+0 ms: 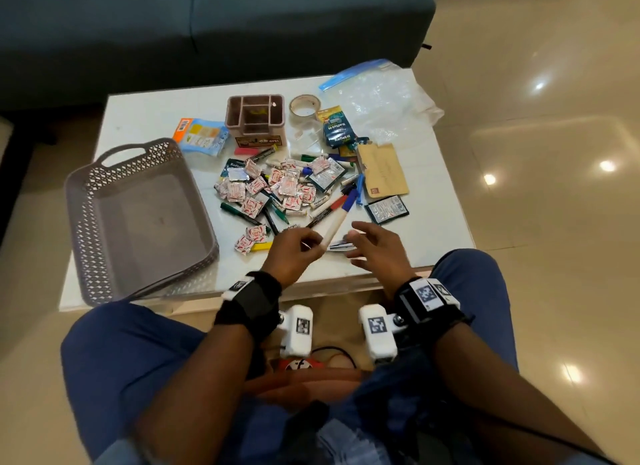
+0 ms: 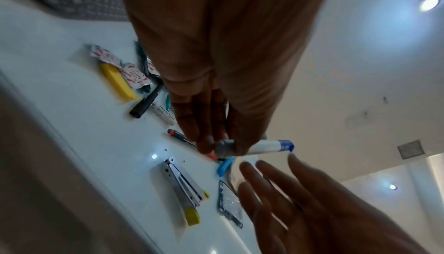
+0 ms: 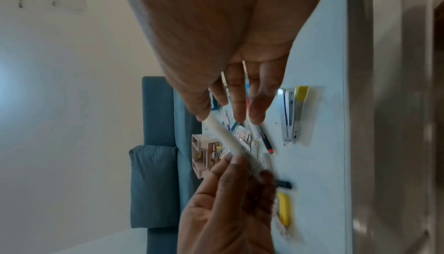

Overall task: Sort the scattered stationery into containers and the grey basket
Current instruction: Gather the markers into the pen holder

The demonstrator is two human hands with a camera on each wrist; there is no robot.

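Stationery lies scattered on the white glossy table (image 1: 145,118). A white-barrelled marker with a blue cap (image 1: 337,218) is pinched at its lower end by the left hand (image 1: 294,253) and held tilted above the pile, cap pointing away. The right hand (image 1: 377,248) is held just beside it with fingers spread and relaxed, nothing grasped. A silver stapler with yellow ends (image 2: 185,187) lies flat near the table's front edge. The grey perforated plastic basket (image 1: 104,173) sits at the table's left side, and the pinkish compartmented desk organiser (image 1: 256,121) stands behind the pile.
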